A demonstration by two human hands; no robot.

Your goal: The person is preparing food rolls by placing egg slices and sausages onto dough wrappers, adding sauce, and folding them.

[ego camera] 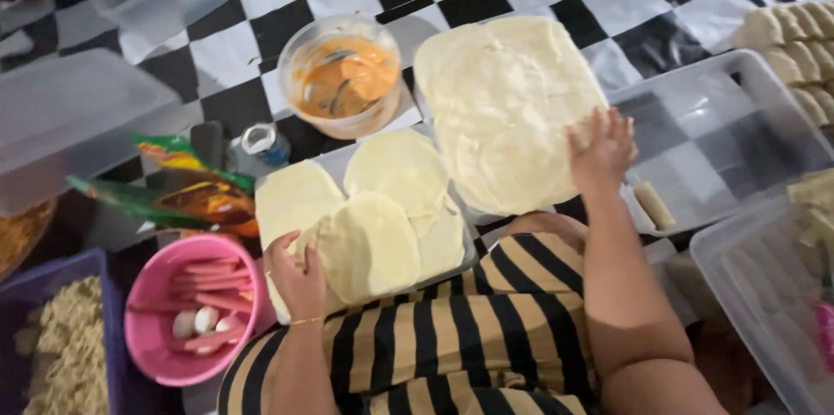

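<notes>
My left hand (298, 272) rests on the near edge of a round pale wrapper (369, 245) that lies with several others on a white tray (328, 158) in front of my striped lap. My right hand (600, 152) lies flat, fingers spread, on the right edge of a tall stack of large pale wrappers (504, 102). Neither hand has lifted anything.
A clear bowl of orange sauce (344, 76) stands behind the tray. At the left are a pink bowl (187, 311) of sausage strips and eggs, snack packets (187, 189) and a purple tub of crumbs (65, 345). Clear containers (721, 132) and breaded rolls (795, 41) sit at the right on a checkered cloth.
</notes>
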